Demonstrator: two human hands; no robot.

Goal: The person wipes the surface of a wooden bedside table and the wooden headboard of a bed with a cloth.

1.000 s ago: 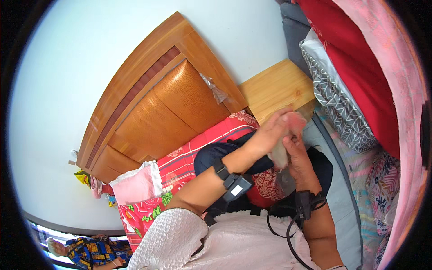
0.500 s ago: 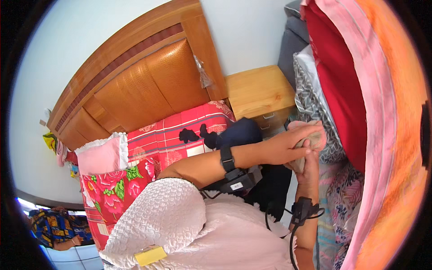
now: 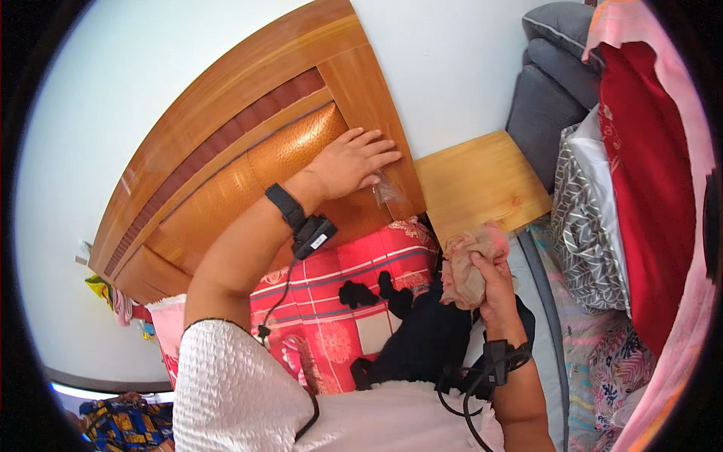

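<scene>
My left hand (image 3: 352, 163) is spread at the wooden headboard (image 3: 385, 113) with orange padded panels. Its fingers are apart and hold nothing; whether the palm touches the wood, I cannot tell. A piece of clear plastic (image 3: 389, 190) hangs just below those fingertips. In my right hand (image 3: 498, 290), a crumpled beige-pink cloth (image 3: 465, 271) is gripped with the thumb on top, in front of the nightstand (image 3: 482, 184).
Black clothing (image 3: 425, 331) and small black items (image 3: 357, 294) lie on the red plaid bedding (image 3: 301, 297). Grey cushions (image 3: 546, 98) and a patterned pillow (image 3: 584, 233) stand at right, beside red fabric (image 3: 648, 166). Cables run from the devices on both wrists.
My left hand has let go of the cloth and moved up and left to the headboard. My right hand keeps the cloth. The view has shifted, showing more of the nightstand.
</scene>
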